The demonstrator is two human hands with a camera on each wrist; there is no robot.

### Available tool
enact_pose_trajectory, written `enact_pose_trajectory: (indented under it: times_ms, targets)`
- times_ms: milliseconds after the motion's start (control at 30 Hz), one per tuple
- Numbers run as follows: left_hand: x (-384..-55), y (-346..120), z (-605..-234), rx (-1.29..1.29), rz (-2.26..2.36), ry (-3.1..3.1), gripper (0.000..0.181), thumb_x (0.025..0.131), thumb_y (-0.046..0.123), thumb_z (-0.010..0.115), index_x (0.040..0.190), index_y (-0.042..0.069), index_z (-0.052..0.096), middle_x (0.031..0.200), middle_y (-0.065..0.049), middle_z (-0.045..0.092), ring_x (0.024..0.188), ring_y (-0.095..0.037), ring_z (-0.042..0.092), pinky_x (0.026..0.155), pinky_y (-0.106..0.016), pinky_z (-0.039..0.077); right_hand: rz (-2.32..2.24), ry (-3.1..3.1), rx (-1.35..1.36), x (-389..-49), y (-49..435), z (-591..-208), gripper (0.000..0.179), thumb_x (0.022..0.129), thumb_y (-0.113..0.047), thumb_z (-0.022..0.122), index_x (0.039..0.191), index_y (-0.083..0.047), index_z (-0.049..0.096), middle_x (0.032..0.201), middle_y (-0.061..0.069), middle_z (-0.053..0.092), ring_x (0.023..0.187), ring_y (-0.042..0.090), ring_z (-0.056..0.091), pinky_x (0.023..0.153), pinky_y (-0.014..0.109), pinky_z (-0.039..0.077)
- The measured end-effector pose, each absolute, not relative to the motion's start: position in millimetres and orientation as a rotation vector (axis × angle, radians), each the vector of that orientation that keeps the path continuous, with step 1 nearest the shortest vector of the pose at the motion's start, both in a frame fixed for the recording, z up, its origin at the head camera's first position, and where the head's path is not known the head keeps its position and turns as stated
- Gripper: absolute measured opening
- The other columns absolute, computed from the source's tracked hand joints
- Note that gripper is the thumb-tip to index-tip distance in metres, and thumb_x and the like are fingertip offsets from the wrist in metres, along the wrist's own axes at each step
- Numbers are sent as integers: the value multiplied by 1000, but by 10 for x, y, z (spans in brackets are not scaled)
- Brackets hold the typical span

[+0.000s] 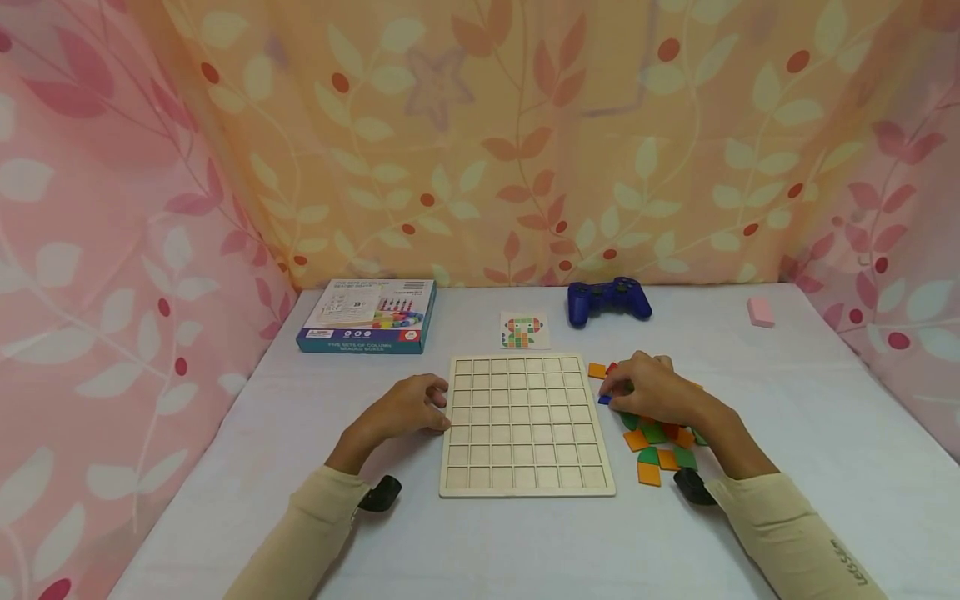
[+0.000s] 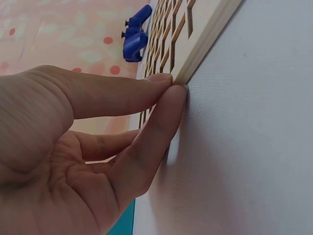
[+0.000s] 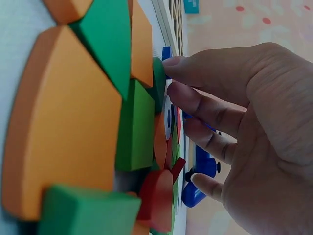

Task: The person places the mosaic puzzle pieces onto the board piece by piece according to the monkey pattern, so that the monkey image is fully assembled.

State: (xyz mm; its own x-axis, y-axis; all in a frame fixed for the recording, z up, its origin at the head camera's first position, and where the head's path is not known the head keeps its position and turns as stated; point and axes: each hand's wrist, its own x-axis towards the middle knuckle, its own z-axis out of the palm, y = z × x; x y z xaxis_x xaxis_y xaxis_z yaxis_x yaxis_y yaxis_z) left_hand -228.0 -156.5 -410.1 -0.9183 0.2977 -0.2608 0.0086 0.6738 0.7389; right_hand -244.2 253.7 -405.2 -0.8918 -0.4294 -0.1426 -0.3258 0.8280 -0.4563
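A pale wooden grid board (image 1: 527, 492) lies flat in the middle of the table. My left hand (image 1: 405, 407) pinches its left edge between thumb and a fingertip, as the left wrist view shows close up. To the right of the board, my right hand (image 1: 651, 388) holds a small blue tile (image 1: 604, 400) at the tips of its thumb and index finger. Beneath and around that hand spreads a loose pile of coloured tiles, among them an orange tile (image 1: 648, 474) and a green tile (image 1: 685, 457). The hand hides part of the pile.
Behind the board lies a card (image 1: 525, 330) with a coloured tile picture. A blue game controller (image 1: 609, 302) sits farther right, and a pink block (image 1: 761, 312) near the back right corner. A flat box (image 1: 367, 317) lies at the back left. Patterned curtains (image 1: 480, 142) enclose the table.
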Motion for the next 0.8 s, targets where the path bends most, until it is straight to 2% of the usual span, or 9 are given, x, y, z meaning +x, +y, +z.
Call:
enact_pose_trajectory:
  times_ms: [100, 233, 467, 600, 800]
  targets:
    - [-2288, -1577, -4116, 216, 1147, 2506, 59, 86, 11, 85, 138, 0, 60, 112, -9, 67, 89, -21, 66, 87, -34, 61, -638, 2775, -627, -2431, 2543, -4059, 16, 93, -19, 78, 106, -27, 81, 92, -9, 67, 96, 21, 48, 82, 46, 27]
    - [-2286, -1592, -4116, 199, 1209, 2457, 57, 86, 9, 83, 137, -1, 59, 113, -12, 65, 85, -20, 68, 84, -32, 62, -622, 2773, -653, -2427, 2550, -4058, 21, 94, -16, 76, 107, -33, 82, 87, -9, 63, 94, 20, 47, 81, 46, 26]
    - [-2283, -1607, -4095, 203, 1241, 2424, 58, 85, 7, 83, 136, -3, 58, 114, -14, 63, 83, -20, 69, 80, -30, 63, -601, 2768, -585, -2438, 2542, -4020, 14, 94, -23, 78, 107, -26, 83, 91, -9, 68, 100, 22, 51, 85, 50, 29]
    - [-2282, -1605, -4103, 185, 1246, 2419, 58, 84, 6, 84, 136, -2, 58, 114, -14, 63, 82, -20, 69, 80, -30, 63, -628, 2789, -582, -2434, 2547, -4051, 10, 94, -27, 80, 103, -28, 82, 96, -10, 70, 102, 22, 49, 87, 51, 28]
    - [-2290, -1606, -4112, 184, 1242, 2416, 58, 84, 6, 84, 136, -2, 58, 113, -14, 63, 84, -20, 68, 80, -30, 63, -638, 2823, -651, -2429, 2536, -4100, 11, 95, -23, 77, 99, -33, 81, 88, -13, 65, 95, 19, 47, 82, 46, 25]
